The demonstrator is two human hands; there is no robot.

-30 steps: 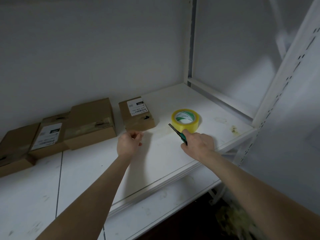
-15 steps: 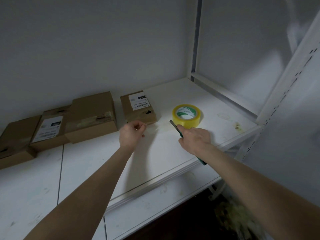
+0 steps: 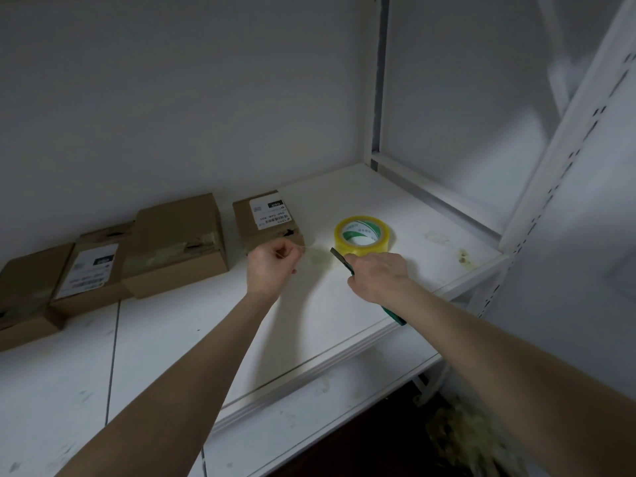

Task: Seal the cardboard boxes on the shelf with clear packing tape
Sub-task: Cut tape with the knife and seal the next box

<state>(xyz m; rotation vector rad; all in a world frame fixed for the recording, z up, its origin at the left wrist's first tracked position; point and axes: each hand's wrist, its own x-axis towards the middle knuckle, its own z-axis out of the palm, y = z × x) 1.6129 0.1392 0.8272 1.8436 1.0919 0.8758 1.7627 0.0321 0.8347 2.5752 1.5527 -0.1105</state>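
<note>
Tape roll (image 3: pixel 363 247) sits flat on my white shelf (image 3: pixel 395 201), just right of the small labelled box (image 3: pixel 266 222). My left hand (image 3: pixel 273 266) pinches a faint clear tape strip (image 3: pixel 310 250) in front of that box. My right hand (image 3: pixel 375 275), apart from it, grips the green cutter (image 3: pixel 339 258)

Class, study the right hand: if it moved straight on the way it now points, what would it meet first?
Probably the faint strip of clear tape stretched from the left hand towards the tape roll; the cutter in the right hand leads. Depth is unclear.
</note>
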